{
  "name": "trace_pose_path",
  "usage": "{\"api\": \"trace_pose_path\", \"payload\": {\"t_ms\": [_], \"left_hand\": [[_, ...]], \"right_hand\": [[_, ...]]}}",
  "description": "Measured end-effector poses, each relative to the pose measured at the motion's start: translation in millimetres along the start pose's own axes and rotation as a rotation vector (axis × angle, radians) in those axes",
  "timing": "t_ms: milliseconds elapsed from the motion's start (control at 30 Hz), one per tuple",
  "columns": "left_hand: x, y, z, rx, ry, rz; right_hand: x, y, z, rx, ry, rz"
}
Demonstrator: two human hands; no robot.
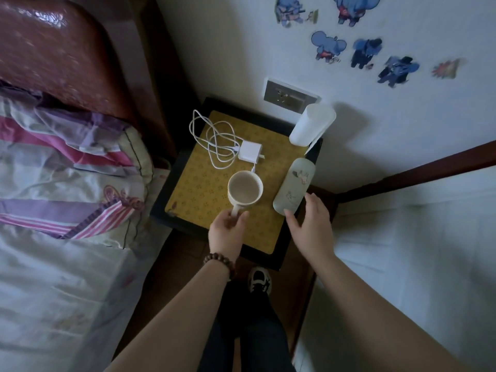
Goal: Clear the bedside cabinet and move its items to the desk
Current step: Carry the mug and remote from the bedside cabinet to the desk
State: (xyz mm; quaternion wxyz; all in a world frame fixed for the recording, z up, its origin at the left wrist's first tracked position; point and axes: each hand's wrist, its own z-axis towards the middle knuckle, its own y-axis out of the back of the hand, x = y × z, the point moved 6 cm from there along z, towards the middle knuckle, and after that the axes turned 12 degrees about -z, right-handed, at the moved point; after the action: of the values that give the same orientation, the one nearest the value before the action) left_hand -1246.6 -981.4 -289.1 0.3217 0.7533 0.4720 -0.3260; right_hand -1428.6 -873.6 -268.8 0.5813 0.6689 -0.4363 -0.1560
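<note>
Left grip closed on mug handle, handle mostly hidden; right grip open beside case.

No readable text, label or number on anything in view

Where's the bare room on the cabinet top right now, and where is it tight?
Free: the mat's left side, between the cable and the front edge, left of the mug. Also the back middle, between the charger and the white cylinder. Crowded: the right and front, where the mug, the bottle, the left hand and the right hand bunch up.
</note>
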Motion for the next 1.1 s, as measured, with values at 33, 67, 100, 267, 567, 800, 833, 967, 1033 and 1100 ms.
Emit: {"api": "trace_pose_path", "payload": {"t_ms": [33, 67, 100, 267, 567, 800, 833, 967, 1033, 1100], "left_hand": [[-3, 5, 4, -0.002, -0.025, 0.022], [-5, 8, 7, -0.001, -0.046, 0.046], [-7, 11, 11, 0.006, -0.063, 0.069], [-12, 22, 31, 0.024, -0.114, 0.137], [-12, 35, 53, 0.087, -0.133, 0.207], [-35, 59, 37, 0.079, -0.134, 0.182], [-46, 67, 31, 0.069, -0.157, 0.17], [-95, 112, -6, -0.022, -0.271, 0.124], [-116, 137, -27, -0.085, -0.293, 0.074], [-134, 164, -51, -0.143, -0.311, 0.033]], "right_hand": [[3, -4, 5, -0.008, -0.041, -0.004], [7, -7, 11, -0.018, -0.089, -0.004], [10, -10, 17, -0.027, -0.139, -0.004], [25, -28, 46, -0.081, -0.302, -0.038], [7, -33, 56, -0.159, -0.214, 0.095], [26, -1, 28, -0.18, -0.035, 0.148], [36, 10, 21, -0.185, 0.006, 0.146], [79, 65, -8, -0.199, 0.151, 0.143], [103, 93, -22, -0.201, 0.235, 0.134], [131, 117, -35, -0.198, 0.333, 0.125]]}}
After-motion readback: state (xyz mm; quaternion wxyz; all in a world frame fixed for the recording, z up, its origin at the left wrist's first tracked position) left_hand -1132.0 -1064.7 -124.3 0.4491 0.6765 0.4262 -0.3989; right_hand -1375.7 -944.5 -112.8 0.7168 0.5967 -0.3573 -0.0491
